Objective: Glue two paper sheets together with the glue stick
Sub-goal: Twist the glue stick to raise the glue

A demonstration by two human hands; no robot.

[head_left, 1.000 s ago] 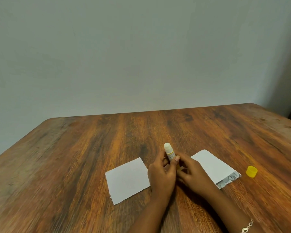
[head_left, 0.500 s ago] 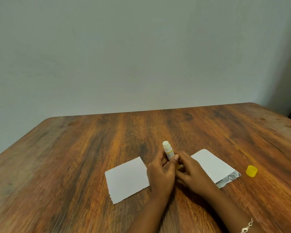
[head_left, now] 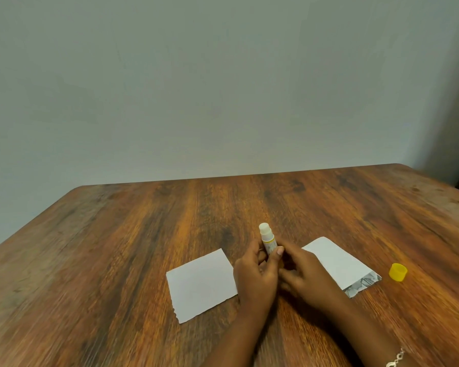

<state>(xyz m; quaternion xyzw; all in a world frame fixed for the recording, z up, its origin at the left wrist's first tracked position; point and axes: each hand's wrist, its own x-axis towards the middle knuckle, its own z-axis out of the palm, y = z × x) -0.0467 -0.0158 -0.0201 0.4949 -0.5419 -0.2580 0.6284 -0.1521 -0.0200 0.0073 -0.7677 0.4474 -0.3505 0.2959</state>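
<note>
Uncapped glue stick [head_left: 267,239] upright, gripped by left hand [head_left: 255,279]; right hand [head_left: 306,275] closed at its base, between two paper sheets [head_left: 202,283].

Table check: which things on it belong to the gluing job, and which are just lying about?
In the job:
glue stick, uncapped, held by left hand and right hand
left sheet
right sheet
yellow cap, set aside

Lying about:
nothing loose; only a bracelet on the right wrist
</note>
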